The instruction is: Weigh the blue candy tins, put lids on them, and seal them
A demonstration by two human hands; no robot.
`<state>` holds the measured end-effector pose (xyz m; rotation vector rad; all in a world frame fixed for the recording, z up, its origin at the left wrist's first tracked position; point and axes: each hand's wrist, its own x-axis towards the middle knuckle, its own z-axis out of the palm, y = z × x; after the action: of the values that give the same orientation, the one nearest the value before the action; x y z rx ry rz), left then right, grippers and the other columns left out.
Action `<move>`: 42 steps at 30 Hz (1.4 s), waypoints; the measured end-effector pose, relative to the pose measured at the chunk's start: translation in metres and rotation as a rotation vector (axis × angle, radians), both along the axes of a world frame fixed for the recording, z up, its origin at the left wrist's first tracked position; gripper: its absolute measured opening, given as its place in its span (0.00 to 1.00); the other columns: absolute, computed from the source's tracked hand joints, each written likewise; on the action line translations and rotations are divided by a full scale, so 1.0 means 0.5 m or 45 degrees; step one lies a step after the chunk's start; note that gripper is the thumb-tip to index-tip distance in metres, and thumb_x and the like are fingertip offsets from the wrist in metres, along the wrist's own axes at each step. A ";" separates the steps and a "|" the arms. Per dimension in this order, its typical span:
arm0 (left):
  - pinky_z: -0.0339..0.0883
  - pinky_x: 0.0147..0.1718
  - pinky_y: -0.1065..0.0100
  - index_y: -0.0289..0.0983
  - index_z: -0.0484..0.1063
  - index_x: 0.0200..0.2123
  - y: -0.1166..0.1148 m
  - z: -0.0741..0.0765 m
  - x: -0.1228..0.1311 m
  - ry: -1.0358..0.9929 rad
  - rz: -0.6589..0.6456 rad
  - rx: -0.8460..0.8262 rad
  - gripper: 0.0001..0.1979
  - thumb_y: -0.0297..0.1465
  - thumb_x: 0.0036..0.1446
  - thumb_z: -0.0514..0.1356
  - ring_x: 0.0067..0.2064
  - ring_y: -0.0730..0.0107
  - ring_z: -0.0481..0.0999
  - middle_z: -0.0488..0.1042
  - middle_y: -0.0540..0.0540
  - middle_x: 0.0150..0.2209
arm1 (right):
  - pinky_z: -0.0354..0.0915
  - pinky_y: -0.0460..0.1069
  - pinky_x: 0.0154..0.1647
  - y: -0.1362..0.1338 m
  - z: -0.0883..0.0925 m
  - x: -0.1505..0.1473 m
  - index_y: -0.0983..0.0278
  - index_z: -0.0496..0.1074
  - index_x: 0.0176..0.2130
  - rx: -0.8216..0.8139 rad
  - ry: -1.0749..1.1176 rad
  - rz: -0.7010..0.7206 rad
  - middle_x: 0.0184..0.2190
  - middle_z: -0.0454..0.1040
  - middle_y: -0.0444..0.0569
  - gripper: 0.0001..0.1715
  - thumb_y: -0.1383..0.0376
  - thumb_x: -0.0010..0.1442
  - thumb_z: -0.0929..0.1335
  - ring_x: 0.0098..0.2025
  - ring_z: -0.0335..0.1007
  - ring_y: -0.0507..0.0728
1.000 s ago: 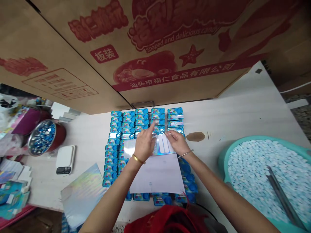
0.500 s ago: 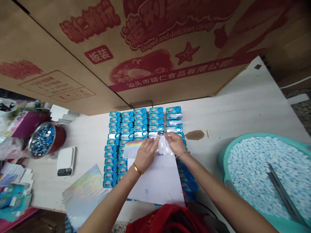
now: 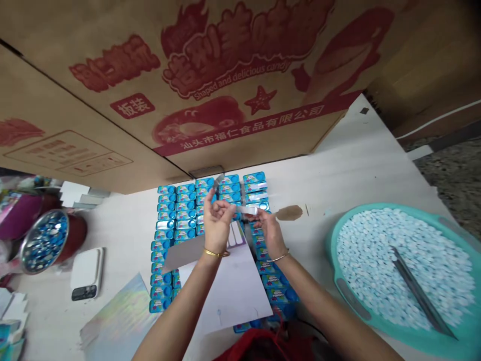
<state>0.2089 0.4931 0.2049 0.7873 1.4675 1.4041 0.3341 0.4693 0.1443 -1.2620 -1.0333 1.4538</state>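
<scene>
**Hand state.** The left hand (image 3: 215, 228) is raised with its fingers pinched narrowly together. The right hand (image 3: 271, 235) is also pinched narrowly. Between them they hold a narrow white strip (image 3: 250, 210), drawn out level.

**Item location.** The strip sits above the middle of a block of blue tins (image 3: 186, 215) laid in close rows on the bench (image 3: 338, 170). Whether it touches a lid cannot be determined from this view.

**Progress.** Pale strips (image 3: 256, 187) are visible on a few lids near the far end of the right-hand column. Most visible lids show only their blue print, so they appear to remain without strips. The near rows are partly covered by a white paper sheet (image 3: 229, 291), with a grey foil sheet (image 3: 184, 253) lying beside the left wrist.

**Surrounding items.** On the right is a teal basin (image 3: 332, 260) of pale tablets (image 3: 376, 250), with long metal tweezers (image 3: 419, 296) resting on them. On the left are a steel bowl (image 3: 44, 240) of blue-wrapped sweets and a white digital scale (image 3: 86, 273). A holographic sheet (image 3: 116, 321) lies on the bench nearest the person.
</scene>
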 end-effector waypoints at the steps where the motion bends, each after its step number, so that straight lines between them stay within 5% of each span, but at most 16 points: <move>1: 0.67 0.29 0.73 0.42 0.58 0.58 0.001 -0.018 0.013 -0.028 0.008 -0.022 0.37 0.32 0.45 0.69 0.27 0.78 0.69 0.68 0.54 0.28 | 0.66 0.53 0.38 0.007 0.004 0.013 0.64 0.71 0.45 -0.045 0.051 -0.034 0.37 0.77 0.53 0.33 0.43 0.63 0.55 0.40 0.73 0.60; 4: 0.67 0.29 0.73 0.41 0.57 0.59 -0.001 -0.062 0.052 -0.034 0.013 -0.050 0.38 0.33 0.46 0.68 0.26 0.78 0.69 0.69 0.55 0.28 | 0.66 0.51 0.37 0.027 0.007 0.048 0.63 0.71 0.33 -0.134 0.059 -0.147 0.27 0.73 0.45 0.20 0.48 0.56 0.67 0.32 0.70 0.56; 10: 0.66 0.30 0.73 0.39 0.54 0.61 0.005 -0.113 0.103 0.269 0.000 -0.038 0.35 0.32 0.52 0.63 0.30 0.76 0.70 0.67 0.52 0.29 | 0.64 0.49 0.30 0.070 -0.018 0.104 0.62 0.70 0.27 -0.011 -0.300 -0.121 0.20 0.69 0.44 0.16 0.53 0.56 0.67 0.26 0.65 0.54; 14: 0.66 0.37 0.69 0.39 0.52 0.63 0.015 -0.132 0.118 0.576 -0.007 -0.049 0.34 0.29 0.54 0.59 0.33 0.73 0.71 0.68 0.51 0.30 | 0.64 0.50 0.31 0.102 -0.035 0.128 0.63 0.73 0.36 0.076 -0.434 0.007 0.22 0.71 0.45 0.14 0.56 0.57 0.65 0.26 0.66 0.55; 19: 0.61 0.46 0.60 0.39 0.50 0.64 0.024 -0.153 0.121 0.913 -0.003 -0.059 0.36 0.26 0.53 0.58 0.34 0.69 0.71 0.71 0.52 0.30 | 0.63 0.50 0.35 0.115 -0.062 0.136 0.64 0.63 0.50 0.259 -0.679 0.121 0.26 0.68 0.45 0.18 0.63 0.61 0.60 0.29 0.66 0.56; 26: 0.56 0.47 0.57 0.38 0.50 0.64 0.028 -0.195 0.114 1.127 -0.066 -0.132 0.35 0.28 0.54 0.58 0.37 0.64 0.72 0.73 0.50 0.32 | 0.61 0.51 0.35 0.117 -0.107 0.131 0.65 0.57 0.53 0.317 -0.713 0.167 0.28 0.67 0.46 0.19 0.65 0.62 0.57 0.30 0.66 0.57; 31: 0.58 0.44 0.55 0.35 0.49 0.64 0.029 -0.192 0.107 1.348 -0.113 -0.246 0.37 0.35 0.54 0.59 0.44 0.53 0.69 0.71 0.41 0.41 | 0.63 0.50 0.35 0.107 -0.130 0.130 0.64 0.57 0.52 0.197 -0.538 0.023 0.28 0.67 0.44 0.21 0.63 0.60 0.62 0.31 0.66 0.55; 35: 0.59 0.45 0.50 0.34 0.47 0.65 0.033 -0.182 0.105 1.451 -0.124 -0.374 0.40 0.40 0.53 0.60 0.48 0.46 0.66 0.66 0.34 0.49 | 0.64 0.49 0.33 0.096 -0.153 0.133 0.63 0.67 0.40 0.168 -0.504 -0.073 0.31 0.68 0.47 0.11 0.59 0.58 0.64 0.32 0.66 0.54; 39: 0.58 0.47 0.46 0.36 0.47 0.64 0.034 -0.183 0.101 1.395 -0.131 -0.422 0.40 0.39 0.52 0.61 0.50 0.45 0.65 0.65 0.35 0.49 | 0.62 0.50 0.33 0.101 -0.178 0.144 0.62 0.67 0.27 0.259 -0.603 0.088 0.28 0.68 0.48 0.11 0.61 0.58 0.63 0.31 0.64 0.55; 42: 0.58 0.50 0.48 0.38 0.57 0.58 0.033 -0.166 0.097 1.259 -0.055 -0.279 0.32 0.38 0.51 0.62 0.51 0.50 0.64 0.64 0.37 0.48 | 0.62 0.52 0.34 0.111 -0.172 0.156 0.63 0.70 0.30 0.241 -0.692 0.031 0.27 0.68 0.48 0.09 0.61 0.56 0.64 0.30 0.64 0.56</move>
<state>0.2574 0.5097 0.1218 1.4633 2.2605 0.7834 0.4120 0.5249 0.0584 -1.5451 -1.5069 1.0143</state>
